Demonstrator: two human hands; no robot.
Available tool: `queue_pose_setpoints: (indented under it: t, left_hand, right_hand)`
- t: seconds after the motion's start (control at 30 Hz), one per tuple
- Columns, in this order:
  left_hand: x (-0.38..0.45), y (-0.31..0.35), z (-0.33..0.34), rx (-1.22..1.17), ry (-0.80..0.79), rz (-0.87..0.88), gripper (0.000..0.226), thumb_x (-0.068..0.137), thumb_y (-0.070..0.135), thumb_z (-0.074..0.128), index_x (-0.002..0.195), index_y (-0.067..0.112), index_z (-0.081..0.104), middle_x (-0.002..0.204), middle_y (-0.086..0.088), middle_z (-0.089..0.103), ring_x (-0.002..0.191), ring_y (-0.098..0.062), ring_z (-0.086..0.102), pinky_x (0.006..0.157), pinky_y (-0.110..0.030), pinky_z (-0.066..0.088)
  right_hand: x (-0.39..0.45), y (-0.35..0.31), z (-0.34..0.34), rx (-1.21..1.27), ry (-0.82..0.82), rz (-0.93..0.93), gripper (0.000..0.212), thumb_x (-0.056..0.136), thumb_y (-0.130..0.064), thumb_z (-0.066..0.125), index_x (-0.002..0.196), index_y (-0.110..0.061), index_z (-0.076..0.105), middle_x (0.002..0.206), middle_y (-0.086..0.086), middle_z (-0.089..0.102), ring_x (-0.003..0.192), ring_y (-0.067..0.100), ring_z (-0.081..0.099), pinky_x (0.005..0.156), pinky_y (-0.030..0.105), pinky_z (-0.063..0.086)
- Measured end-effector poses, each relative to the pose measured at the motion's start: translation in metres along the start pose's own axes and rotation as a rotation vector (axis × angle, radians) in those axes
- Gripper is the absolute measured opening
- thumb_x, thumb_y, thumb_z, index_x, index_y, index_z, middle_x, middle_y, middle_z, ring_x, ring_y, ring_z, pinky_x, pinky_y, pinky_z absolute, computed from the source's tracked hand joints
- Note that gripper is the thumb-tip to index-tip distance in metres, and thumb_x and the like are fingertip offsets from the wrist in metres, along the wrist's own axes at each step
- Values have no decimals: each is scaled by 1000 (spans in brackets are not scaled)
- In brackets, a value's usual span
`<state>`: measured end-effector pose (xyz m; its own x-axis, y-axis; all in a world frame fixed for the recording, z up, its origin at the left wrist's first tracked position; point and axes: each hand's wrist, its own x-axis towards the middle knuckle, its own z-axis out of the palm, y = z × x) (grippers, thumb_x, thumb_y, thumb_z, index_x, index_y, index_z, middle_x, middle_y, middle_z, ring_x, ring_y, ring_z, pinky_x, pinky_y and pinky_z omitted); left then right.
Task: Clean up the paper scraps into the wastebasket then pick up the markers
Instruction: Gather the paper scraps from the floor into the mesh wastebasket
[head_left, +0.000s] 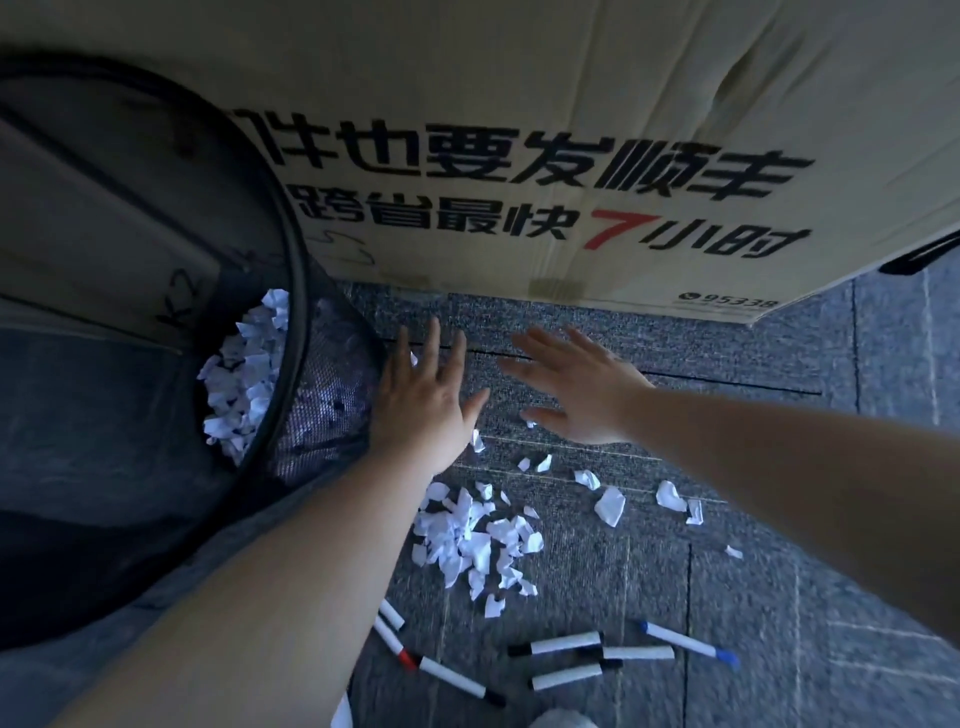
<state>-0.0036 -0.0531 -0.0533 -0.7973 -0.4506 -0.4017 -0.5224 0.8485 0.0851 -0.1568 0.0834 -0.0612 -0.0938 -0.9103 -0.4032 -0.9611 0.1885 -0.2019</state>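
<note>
Standing at the far left, a black mesh wastebasket (317, 395) holds a heap of crumpled white paper (244, 379) in its bottom. Just beside its mesh wall, the left hand (423, 400) stretches forward with palm down and fingers spread flat; it grips nothing, and its little-finger edge lies against or very near the basket, which of the two cannot be told. A small white scrap shows just past its fingers. Nearer the camera, under and to the right of the left forearm, the main pile of paper scraps (472, 540) lies on the grey carpet tiles (727, 571), with stray scraps (610, 504) scattered further right. The right hand (576, 387) is likewise released, fingers extended and blurred, hovering over bare carpet near the left hand and holding nothing; a tiny scrap lies by its thumb. Behind both hands rises a large cardboard box (571, 78) printed with black characters and a red 7. Along the bottom edge lie the markers (566, 660), white-bodied: a red-and-black-capped pair toward the left, three black-capped ones close together in the middle, and a blue-capped marker (685, 643) at the right, apart from the scraps.
</note>
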Motion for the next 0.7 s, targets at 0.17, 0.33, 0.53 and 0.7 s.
queue_pose_setpoints:
  t: [0.17,0.33,0.53,0.7]
  left_hand:
    - [15,2,21,-122,-37,-83,74,91,60,22,149,20,-3,157,-8,-14,144,-35,-6,116,-47,6]
    - [0,-1,43,-240,15,-17,76,92,58,21,148,10,7,157,-10,-9,145,-26,-6,117,-38,0]
    - [-41,5,55,-356,-110,190,76,86,65,6,148,22,3,154,11,-15,143,-11,-7,117,-36,15]
    - [-71,5,66,-329,-66,375,72,92,62,17,145,14,27,155,0,16,143,-14,16,113,-46,28]
  right_hand:
    - [3,10,18,29,88,42,65,93,-57,32,148,-31,7,158,1,2,145,18,-3,116,45,-3]
    - [-14,4,37,76,99,42,63,94,-57,23,148,-26,13,157,3,10,145,19,3,116,42,-3]
    - [-58,-26,56,202,95,-91,58,96,-55,24,144,-24,29,152,1,28,143,18,18,117,47,11]
    - [-99,-6,59,277,226,145,62,93,-61,25,144,-25,29,153,0,26,143,17,17,117,49,13]
